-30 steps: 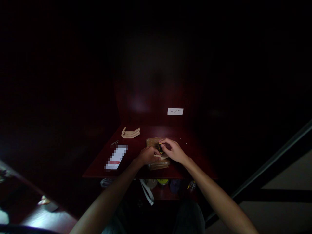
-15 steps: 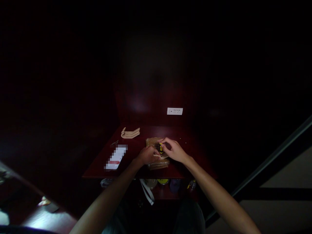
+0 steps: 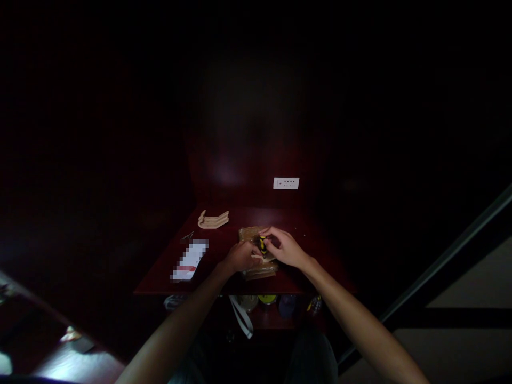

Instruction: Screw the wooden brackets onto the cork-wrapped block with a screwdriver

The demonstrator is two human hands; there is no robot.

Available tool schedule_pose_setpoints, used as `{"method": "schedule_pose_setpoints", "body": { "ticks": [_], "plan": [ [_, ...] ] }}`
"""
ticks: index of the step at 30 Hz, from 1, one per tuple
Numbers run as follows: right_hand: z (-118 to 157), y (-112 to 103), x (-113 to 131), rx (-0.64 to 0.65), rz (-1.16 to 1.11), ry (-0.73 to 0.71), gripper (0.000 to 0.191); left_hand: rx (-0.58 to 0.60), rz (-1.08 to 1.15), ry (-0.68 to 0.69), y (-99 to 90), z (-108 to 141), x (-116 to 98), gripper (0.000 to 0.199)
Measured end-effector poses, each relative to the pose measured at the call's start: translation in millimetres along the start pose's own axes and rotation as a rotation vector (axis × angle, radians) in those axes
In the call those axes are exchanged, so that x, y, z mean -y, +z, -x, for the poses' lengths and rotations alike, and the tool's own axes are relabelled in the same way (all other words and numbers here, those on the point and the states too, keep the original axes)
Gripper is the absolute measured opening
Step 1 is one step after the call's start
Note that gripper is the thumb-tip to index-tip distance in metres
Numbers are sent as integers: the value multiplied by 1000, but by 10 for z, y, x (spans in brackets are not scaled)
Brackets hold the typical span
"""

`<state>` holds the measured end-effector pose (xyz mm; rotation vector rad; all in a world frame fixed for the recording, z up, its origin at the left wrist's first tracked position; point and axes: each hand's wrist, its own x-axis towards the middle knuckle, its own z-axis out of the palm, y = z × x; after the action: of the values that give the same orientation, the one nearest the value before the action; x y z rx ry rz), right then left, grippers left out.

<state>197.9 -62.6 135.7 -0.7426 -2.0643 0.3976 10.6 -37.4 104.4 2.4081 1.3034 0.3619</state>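
Over a tape-wrapped brown cardboard piece (image 3: 250,233) on the dark red desk, my right hand (image 3: 285,248) grips the yellow-and-black handle of a screwdriver (image 3: 263,245) that points downward. Its tip meets a pale wooden piece (image 3: 269,260) lying on the cardboard. My left hand (image 3: 243,256) pinches that wooden piece from the left, close to the screwdriver's tip. The fingers hide much of the wooden piece, so its full shape does not show. Several curved wooden pieces (image 3: 214,220) stand together at the back left of the desk.
A phone (image 3: 190,260) with a blurred screen lies at the desk's left, beside small dark metal bits (image 3: 187,236). A white socket panel (image 3: 286,183) is on the back wall. Below the desk edge, a white strap (image 3: 242,317) hangs from a shelf holding a yellow-green round item (image 3: 267,299).
My right hand's grip and the screwdriver handle have turned very slightly. The left hand stays in place on the wooden piece.
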Motion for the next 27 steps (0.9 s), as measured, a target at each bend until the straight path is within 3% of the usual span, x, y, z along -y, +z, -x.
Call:
{"method": "schedule_pose_setpoints", "body": {
  "ticks": [8, 17, 23, 27],
  "plan": [
    [7, 2, -129, -60, 37, 45, 13, -12, -17, -32, 28, -14, 7, 30],
    [19, -33, -60, -9, -18, 29, 11, -5, -41, -42, 43, -25, 37, 30],
    [42, 0, -152, -116, 59, 61, 14, 5, 6, -13, 47, -25, 47, 29],
    [36, -4, -83, -88, 32, 18, 13, 14, 3, -40, 28, -16, 36, 29]
  ]
}}
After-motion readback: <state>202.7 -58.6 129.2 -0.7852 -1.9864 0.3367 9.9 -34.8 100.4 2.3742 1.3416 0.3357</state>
